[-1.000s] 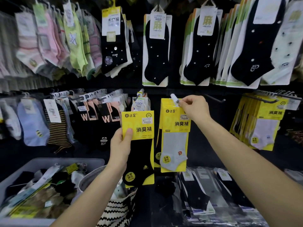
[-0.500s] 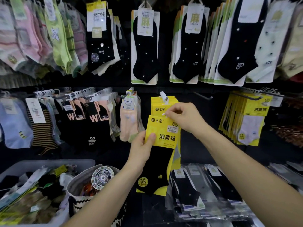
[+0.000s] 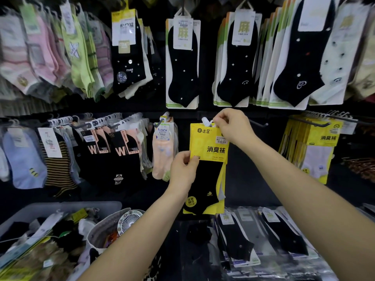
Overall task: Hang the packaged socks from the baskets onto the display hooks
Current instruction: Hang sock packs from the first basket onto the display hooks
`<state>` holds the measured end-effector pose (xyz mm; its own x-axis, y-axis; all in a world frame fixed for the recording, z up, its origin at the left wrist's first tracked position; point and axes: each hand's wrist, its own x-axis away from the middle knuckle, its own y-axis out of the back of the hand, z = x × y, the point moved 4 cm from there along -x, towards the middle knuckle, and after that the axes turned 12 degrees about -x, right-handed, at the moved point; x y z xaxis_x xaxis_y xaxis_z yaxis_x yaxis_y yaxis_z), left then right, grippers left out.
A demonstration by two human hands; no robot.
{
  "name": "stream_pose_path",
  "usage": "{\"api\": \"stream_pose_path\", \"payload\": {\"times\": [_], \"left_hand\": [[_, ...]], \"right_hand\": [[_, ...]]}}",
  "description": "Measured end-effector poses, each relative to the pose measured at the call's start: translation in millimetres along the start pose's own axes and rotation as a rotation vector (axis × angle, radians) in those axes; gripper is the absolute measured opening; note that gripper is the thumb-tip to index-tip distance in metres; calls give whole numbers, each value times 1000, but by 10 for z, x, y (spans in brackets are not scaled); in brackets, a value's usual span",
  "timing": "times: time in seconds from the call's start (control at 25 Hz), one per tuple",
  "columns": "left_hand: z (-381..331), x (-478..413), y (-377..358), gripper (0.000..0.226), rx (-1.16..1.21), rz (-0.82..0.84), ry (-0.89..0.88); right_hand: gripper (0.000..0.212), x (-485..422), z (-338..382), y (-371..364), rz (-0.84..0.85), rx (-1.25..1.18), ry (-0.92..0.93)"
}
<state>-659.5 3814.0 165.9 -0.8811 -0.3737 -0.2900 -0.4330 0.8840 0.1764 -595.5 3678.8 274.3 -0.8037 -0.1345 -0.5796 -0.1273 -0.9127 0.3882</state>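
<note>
A yellow pack with a black sock point(image 3: 209, 169) hangs upright in front of other yellow packs, right at the white tip of a display hook point(image 3: 205, 121) in the middle row. My left hand point(image 3: 183, 169) pinches the pack's left edge at mid height. My right hand point(image 3: 231, 124) pinches its top right corner beside the hook tip. Whether the pack's hole is over the hook cannot be made out. A grey plastic bin point(image 3: 60, 208) of loose packaged socks sits at the lower left, beside a woven basket point(image 3: 101, 230).
Full rows of hanging socks cover the wall above and to the left. More yellow packs point(image 3: 316, 147) hang at the right. A bare black hook point(image 3: 258, 123) sticks out just right of my right hand. Flat black sock packs point(image 3: 263, 240) lie on the shelf below. A small white fan point(image 3: 132, 220) lies in the basket.
Both hands raised the black-sock pack from chest height up and right to the hook with the yellow packs. My right hand moved from the hook tip to the pack's top corner.
</note>
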Motion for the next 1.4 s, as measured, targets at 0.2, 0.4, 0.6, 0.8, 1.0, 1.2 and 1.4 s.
{"api": "stream_pose_path", "payload": {"times": [0.2, 0.4, 0.6, 0.8, 1.0, 1.2, 1.4], "left_hand": [[138, -21, 81, 38, -56, -64, 40], [57, -148, -30, 50, -130, 56, -25], [-66, -246, -225, 44, -78, 56, -88], [16, -408, -333, 57, -48, 47, -35], [168, -493, -375, 53, -34, 126, -19], [765, -73, -335, 53, -86, 184, 82], [1667, 776, -206, 63, -121, 138, 343]], "right_hand": [[12, -32, -53, -126, 48, 48, -11], [34, 243, -375, -82, -135, -145, -40], [41, 569, -712, -409, 61, -325, -211], [44, 395, -790, -513, 78, -396, -290], [46, 370, -913, -538, 109, -416, -306], [44, 999, -1287, -511, 205, -408, -370], [54, 2283, -1980, -490, 287, -339, -588]]}}
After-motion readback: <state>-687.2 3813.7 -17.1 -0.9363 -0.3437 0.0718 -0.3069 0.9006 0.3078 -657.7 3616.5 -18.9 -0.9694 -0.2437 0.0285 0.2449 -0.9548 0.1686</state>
